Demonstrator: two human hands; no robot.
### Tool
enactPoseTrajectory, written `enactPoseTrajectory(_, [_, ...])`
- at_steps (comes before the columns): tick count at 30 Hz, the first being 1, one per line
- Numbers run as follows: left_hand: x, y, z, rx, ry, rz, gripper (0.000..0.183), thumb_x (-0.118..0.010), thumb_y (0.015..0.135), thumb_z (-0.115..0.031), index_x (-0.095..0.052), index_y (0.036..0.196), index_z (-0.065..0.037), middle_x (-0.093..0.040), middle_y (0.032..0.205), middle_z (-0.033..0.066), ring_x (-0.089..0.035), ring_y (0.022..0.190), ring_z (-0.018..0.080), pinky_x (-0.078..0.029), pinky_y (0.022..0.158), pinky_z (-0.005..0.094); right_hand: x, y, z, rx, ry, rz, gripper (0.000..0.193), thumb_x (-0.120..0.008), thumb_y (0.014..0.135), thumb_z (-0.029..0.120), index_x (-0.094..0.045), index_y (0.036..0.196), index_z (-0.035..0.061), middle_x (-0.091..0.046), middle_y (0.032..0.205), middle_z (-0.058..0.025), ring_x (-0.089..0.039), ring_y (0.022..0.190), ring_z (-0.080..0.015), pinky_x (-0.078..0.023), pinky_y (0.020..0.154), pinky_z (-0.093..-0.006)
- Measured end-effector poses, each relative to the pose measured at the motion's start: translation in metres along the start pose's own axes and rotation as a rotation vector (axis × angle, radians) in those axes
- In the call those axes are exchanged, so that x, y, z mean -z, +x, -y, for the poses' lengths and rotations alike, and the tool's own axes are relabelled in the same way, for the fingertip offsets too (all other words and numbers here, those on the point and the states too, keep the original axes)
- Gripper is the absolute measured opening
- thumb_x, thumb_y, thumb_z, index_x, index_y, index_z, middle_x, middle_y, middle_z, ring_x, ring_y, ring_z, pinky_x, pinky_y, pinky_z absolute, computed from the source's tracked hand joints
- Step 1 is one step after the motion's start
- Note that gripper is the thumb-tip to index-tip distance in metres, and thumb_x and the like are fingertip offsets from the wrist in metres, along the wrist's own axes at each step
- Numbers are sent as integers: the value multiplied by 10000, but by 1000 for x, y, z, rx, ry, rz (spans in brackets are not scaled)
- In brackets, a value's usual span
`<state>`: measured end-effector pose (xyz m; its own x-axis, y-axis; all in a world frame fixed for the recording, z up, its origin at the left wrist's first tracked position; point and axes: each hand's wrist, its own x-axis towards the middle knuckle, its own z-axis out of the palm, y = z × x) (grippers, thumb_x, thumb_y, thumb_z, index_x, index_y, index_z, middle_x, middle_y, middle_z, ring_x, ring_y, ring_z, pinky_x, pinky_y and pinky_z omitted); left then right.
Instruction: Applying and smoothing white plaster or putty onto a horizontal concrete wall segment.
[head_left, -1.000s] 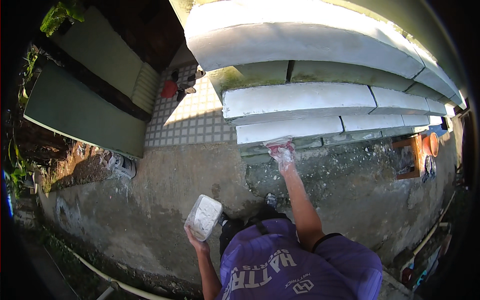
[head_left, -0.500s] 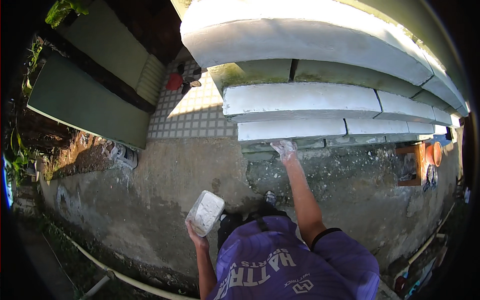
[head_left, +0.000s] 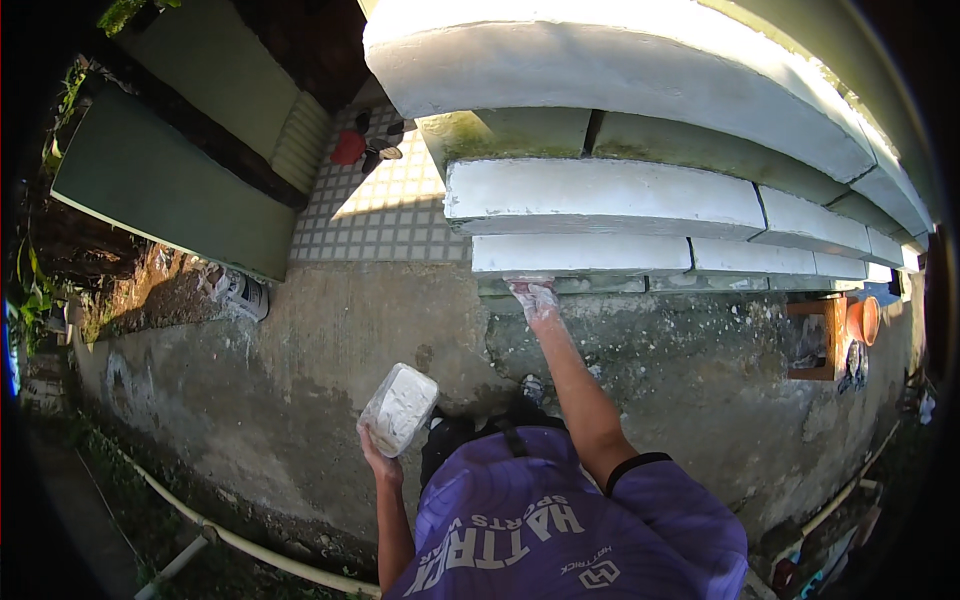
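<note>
My left hand point(head_left: 378, 452) is closed round the lower left side of a clear plastic tub point(head_left: 399, 409), which is tilted and has white paste or paint in it. My right arm stretches forward, and my right hand point(head_left: 536, 302), smeared with white, is up at the lower edge of the lowest white ledge point(head_left: 580, 256). Its fingertips are partly hidden at that edge, so whether they hold anything does not show. Above it, more white ledges point(head_left: 600, 197) run in long stepped rows, with darker greenish bands between them.
White specks dot the concrete ground point(head_left: 330, 350) below the ledges. At right are a wooden frame point(head_left: 836, 338) and a clay pot point(head_left: 864, 320). A white bucket point(head_left: 245, 296) lies at left beside a green panel point(head_left: 170, 190). Footwear and a red item point(head_left: 348, 147) rest on the tiles.
My right hand has slid left along the ledge's lower edge. The tub in my left hand has shifted slightly left and up, and the whole view has moved a little.
</note>
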<state>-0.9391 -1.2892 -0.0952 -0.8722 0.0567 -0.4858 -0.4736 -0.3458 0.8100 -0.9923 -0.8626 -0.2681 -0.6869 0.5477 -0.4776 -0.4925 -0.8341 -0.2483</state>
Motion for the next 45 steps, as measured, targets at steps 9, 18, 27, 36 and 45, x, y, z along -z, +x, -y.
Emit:
enactPoseTrajectory(9, [4,-11,-1,-31,-101,-90,632,-391,951,-502,-328,1409,-71,-394,1416,96,-404,1285,267,-328,1058,413,-23,-86,38,-125,-221,-10,377,-499,811,-73,-480,1187,-38,-576,1161,-208,-596,1028,-367,-504,896,-538])
enactPoseTrajectory(18, [-7,-5,-1,16,-90,-76,658,-366,950,-525,-302,1428,-78,-356,1447,94,-364,1317,261,-293,1081,419,-48,-16,13,-70,-163,-78,395,-465,771,-135,-512,1132,18,-606,1046,-163,-627,931,-364,-534,836,-556])
enactPoseTrajectory(27, [-12,49,-18,57,-27,77,610,-365,965,-481,-324,1407,-63,-395,1413,96,-395,1291,264,-314,1071,408,0,-48,-7,28,-260,-22,365,-521,760,-74,-513,1112,21,-607,1048,-181,-619,956,-354,-522,861,-547])
enactPoseTrajectory(36, [13,143,-64,117,90,303,620,-346,971,-473,-320,1411,-37,-368,1432,107,-372,1308,257,-294,1084,403,-99,-76,-59,390,-361,53,257,-560,838,-3,-506,1086,40,-618,879,-90,-632,717,-221,-576,685,-420])
enactPoseTrajectory(45, [4,192,-87,180,133,510,608,-340,979,-458,-294,1419,-41,-353,1439,101,-351,1324,252,-281,1097,407,-30,-33,-71,450,-344,-227,256,-584,813,25,-515,1051,90,-618,821,-81,-618,620,-222,-571,609,-434])
